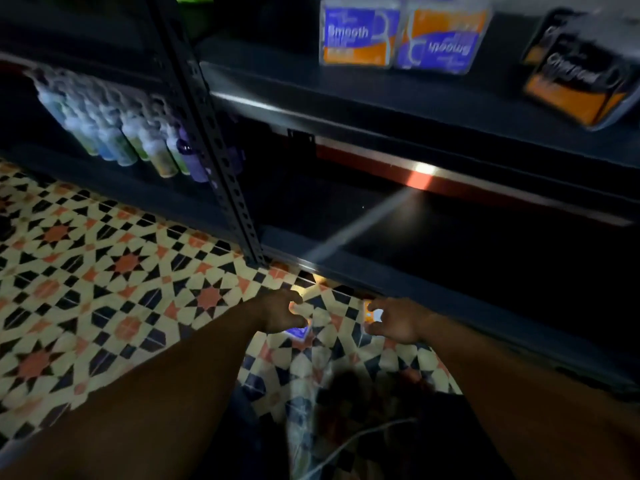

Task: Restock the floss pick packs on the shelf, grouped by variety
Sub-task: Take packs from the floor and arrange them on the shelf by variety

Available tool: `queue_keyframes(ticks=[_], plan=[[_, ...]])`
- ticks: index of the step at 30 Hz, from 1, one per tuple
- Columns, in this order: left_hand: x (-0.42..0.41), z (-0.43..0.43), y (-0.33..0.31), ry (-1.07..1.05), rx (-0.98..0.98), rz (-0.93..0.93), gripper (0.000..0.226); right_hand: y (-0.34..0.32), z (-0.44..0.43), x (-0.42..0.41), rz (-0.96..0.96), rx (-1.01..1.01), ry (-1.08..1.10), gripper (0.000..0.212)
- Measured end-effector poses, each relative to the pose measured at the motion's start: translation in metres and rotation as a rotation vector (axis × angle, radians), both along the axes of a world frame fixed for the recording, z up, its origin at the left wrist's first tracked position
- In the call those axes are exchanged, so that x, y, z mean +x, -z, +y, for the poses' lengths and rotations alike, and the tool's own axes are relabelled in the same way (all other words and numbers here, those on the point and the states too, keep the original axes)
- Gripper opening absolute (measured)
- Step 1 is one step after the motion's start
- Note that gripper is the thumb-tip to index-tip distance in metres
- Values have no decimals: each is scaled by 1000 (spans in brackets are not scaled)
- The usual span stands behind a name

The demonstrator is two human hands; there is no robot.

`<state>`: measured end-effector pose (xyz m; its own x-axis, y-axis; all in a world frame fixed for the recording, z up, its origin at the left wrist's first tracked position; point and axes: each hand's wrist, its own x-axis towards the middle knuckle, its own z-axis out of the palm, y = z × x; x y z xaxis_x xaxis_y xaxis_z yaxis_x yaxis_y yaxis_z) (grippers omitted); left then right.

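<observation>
Floss packs (358,34) on shelf (277,76); left hand (277,315), right hand (398,322) grip more

The floor (104,271) bore a star pattern in cream, black and salmon. The shelf frame (214,140) was dark blue-grey, with a red strip (450,183) beneath. One far pack (358,32) and its neighbour (443,39) were blue and orange with white lettering; the far-right pack (578,81) was black and orange. Near, on the floor, were a blue pack (298,333) and an orange pack (370,316). Left bottles (138,140) ran green, blue, yellow, purple.

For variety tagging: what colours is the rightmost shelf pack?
Rightmost pack: black and orange, head view.
</observation>
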<state>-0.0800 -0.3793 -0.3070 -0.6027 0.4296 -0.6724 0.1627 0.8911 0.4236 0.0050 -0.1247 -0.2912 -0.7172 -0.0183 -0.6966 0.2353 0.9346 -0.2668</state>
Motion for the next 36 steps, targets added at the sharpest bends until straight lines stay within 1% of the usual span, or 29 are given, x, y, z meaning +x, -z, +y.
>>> queue_keyframes(ticks=[4, 7, 10, 11, 15, 17, 20, 22, 25, 28, 30, 31, 33, 34, 36], plan=[[-3, -3, 48, -24, -10, -52, 61, 42, 5, -5, -36, -10, 36, 57], [-5, -3, 78, -27, 7, -54, 56, 72, 5, -8, -83, -12, 28, 55], [-9, -6, 103, -55, 10, -41, 63, 100, 3, -15, -102, 41, -22, 55], [-10, -7, 110, -75, 16, -34, 64, 108, 3, -18, -104, 56, -2, 55], [-14, -6, 131, -116, 53, 40, 66, 143, 3, -26, -54, 117, 269, 69], [-14, -3, 140, -108, 46, 81, 71, 160, -1, -27, -1, 141, 380, 77], [-12, 1, 150, -58, -46, 131, 74, 180, -5, -27, 69, 154, 505, 90], [-11, 1, 154, -4, -107, 166, 76, 189, -5, -24, 58, 144, 597, 100], [-9, -1, 158, 63, -165, 216, 82, 200, -8, -18, 83, 154, 650, 103], [-6, -4, 161, 58, -175, 252, 85, 202, -13, -14, 132, 133, 631, 99], [-4, -7, 165, 19, -143, 258, 82, 201, -14, -8, 168, 63, 577, 92], [-3, -9, 166, -2, -123, 249, 80, 201, -13, -5, 180, 12, 534, 86], [0, -12, 168, -32, -95, 225, 78, 196, -12, -1, 192, -91, 430, 63], [1, -14, 169, -40, -92, 217, 78, 194, -11, 1, 199, -136, 362, 57], [4, -17, 170, -54, -108, 199, 81, 192, -10, 4, 233, -194, 243, 60]])
